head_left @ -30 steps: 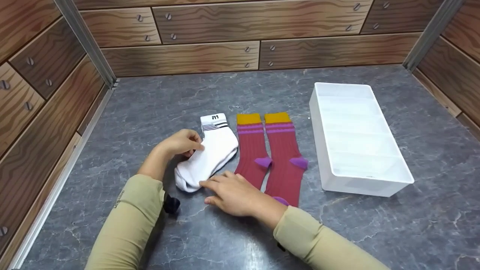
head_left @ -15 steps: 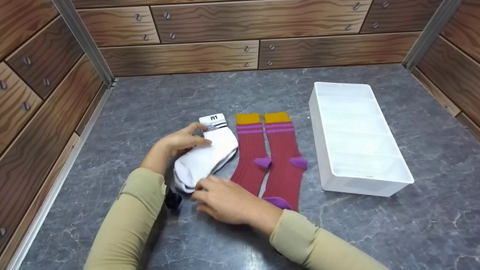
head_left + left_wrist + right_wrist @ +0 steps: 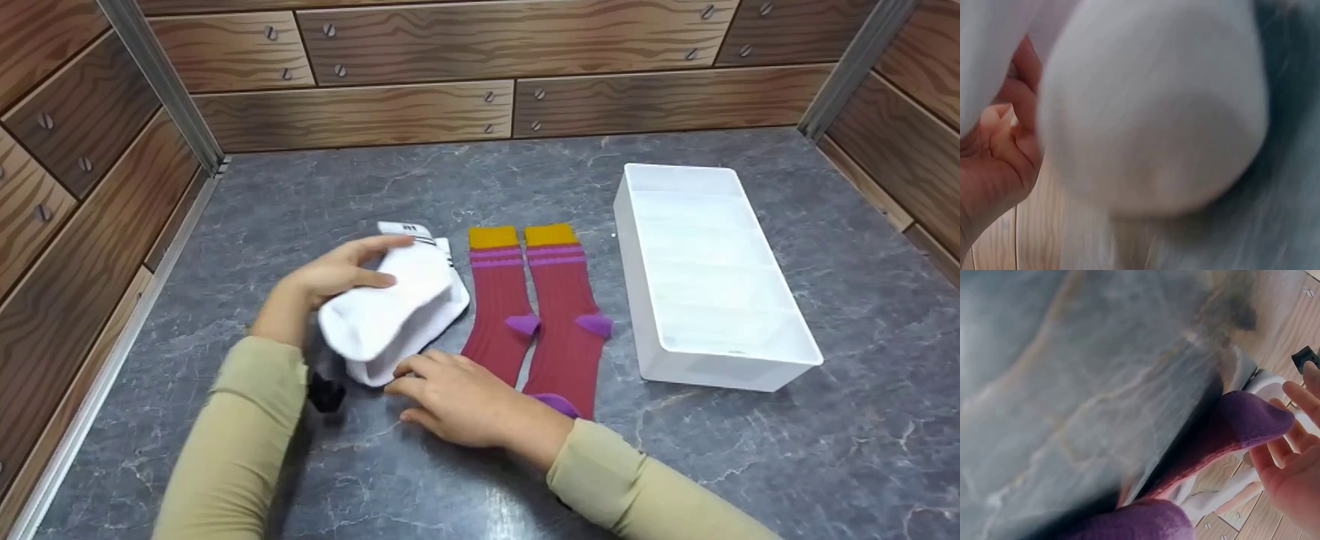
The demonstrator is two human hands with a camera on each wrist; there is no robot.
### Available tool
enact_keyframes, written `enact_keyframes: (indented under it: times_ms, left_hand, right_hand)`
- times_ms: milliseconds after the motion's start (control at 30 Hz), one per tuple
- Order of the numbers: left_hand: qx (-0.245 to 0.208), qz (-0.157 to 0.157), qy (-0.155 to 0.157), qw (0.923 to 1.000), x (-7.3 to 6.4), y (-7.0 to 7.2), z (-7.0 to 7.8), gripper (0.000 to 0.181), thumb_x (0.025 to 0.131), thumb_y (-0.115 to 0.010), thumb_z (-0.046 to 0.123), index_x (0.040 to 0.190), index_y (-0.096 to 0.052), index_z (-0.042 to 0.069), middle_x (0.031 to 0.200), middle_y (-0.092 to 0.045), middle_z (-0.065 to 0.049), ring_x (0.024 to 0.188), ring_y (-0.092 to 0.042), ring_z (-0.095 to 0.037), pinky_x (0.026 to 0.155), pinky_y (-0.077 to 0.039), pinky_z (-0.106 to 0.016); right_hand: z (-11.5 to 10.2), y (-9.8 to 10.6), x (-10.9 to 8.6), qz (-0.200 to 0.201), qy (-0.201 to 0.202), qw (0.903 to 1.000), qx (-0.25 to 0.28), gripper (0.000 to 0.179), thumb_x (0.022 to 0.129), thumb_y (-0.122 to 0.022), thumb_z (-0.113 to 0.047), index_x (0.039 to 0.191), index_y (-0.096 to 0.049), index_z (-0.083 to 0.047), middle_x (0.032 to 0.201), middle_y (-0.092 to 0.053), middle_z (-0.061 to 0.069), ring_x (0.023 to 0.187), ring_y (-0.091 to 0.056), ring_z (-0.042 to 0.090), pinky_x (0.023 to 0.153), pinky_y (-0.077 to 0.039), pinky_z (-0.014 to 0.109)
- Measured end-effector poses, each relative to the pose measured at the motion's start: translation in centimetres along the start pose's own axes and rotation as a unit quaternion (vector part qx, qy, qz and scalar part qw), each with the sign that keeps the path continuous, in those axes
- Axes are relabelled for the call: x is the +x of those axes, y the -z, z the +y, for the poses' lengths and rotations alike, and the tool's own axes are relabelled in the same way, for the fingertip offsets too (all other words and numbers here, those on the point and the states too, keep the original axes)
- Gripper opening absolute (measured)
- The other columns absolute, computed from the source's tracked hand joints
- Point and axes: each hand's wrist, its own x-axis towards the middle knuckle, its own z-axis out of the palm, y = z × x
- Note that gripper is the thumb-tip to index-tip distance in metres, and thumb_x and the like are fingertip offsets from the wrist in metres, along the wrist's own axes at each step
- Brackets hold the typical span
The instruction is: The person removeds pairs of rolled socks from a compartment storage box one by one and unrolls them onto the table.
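Note:
My left hand (image 3: 341,270) grips the upper white sock (image 3: 375,304) by its side, thumb on top, and its toe end is raised. In the left wrist view this sock (image 3: 1157,112) is blurred and fills the middle. Beneath it lies a second white sock (image 3: 442,309), mostly covered. My right hand (image 3: 461,401), fingers relaxed and slightly bent, is by the lower sock's toe. It overlaps the foot of the left maroon sock (image 3: 501,296) in the head view. Another maroon sock (image 3: 562,296) lies alongside, with yellow cuff and purple heel and toe.
A white divided box (image 3: 637,300) stands to the right of the socks on the grey marbled table (image 3: 322,187). Wood-patterned walls (image 3: 405,116) enclose the back and both sides.
My left hand shifted from resting at the white socks' side to gripping the upper one, lifting it and drawing it left off the lower. My right hand moved slightly back from the toe.

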Motion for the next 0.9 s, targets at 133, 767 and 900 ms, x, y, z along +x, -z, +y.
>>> enact_keyframes:
  times_ms: [133,767,900]
  left_hand:
    - [0.025,0.005,-0.027,0.9993,-1.6,2.4,-1.4,0.063,0.088,-0.067,0.010,0.146,-0.041,0.014,0.153,-0.029,-0.006,0.136,-0.027,-0.024,0.102,-0.033,-0.038]
    - [0.286,-0.010,0.104,0.9524,-4.4,3.1,-0.9,0.075,0.081,-0.072,0.009,0.147,-0.035,0.007,0.149,-0.019,-0.032,0.135,-0.016,-0.051,0.106,-0.021,-0.062]
    - [0.367,0.022,0.143,0.9187,-4.4,2.0,0.5,0.086,0.077,-0.077,0.015,0.149,-0.031,0.010,0.146,-0.015,-0.037,0.132,-0.018,-0.055,0.102,-0.025,-0.066]
  right_hand:
    - [0.1,-0.1,-0.1,-0.003,-0.007,1.0000,0.005,0.033,0.096,-0.058,-0.033,0.125,-0.062,-0.018,0.124,-0.054,-0.002,0.113,-0.050,0.016,0.094,-0.043,0.034]
    - [0.4,0.1,-0.7,-0.009,-0.025,0.9996,0.013,0.036,0.096,-0.056,-0.035,0.127,-0.061,-0.017,0.125,-0.055,0.000,0.115,-0.049,0.016,0.096,-0.042,0.035]
    - [0.4,0.1,-0.6,-0.007,-0.028,0.9995,0.013,0.036,0.096,-0.057,-0.034,0.127,-0.060,-0.016,0.126,-0.055,0.001,0.116,-0.049,0.017,0.097,-0.041,0.035]
